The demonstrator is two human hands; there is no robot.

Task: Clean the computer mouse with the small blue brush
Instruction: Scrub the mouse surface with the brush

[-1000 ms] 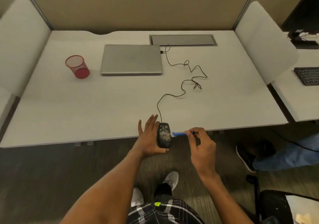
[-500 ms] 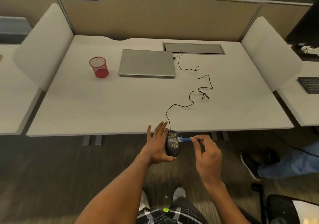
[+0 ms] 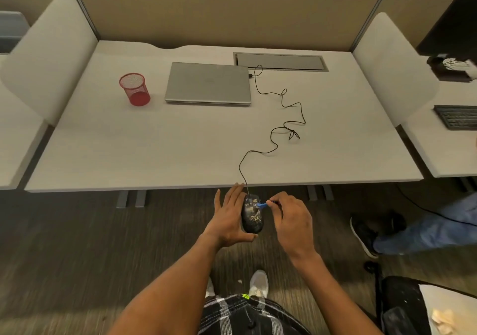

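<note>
Mouse (image 3: 252, 214) lengthwise, cable end toward desk (image 3: 154, 141).

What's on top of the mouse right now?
Pale crumb-like debris is scattered over the mouse's black top, and the blue brush tip, held by the right hand, touches its front. The left hand covers its left side and underside.

Both forearms are stretched forward, bare, past the table (image 3: 180, 154) edge. The left hand (image 3: 231, 218) is held palm inward, fingers straight and pointing away, the mouse (image 3: 252, 216) cradled against it with the thumb under its near end. The right hand (image 3: 291, 221) is curled, the brush (image 3: 262, 205) pinched between fingertips and touched to the mouse.
</note>
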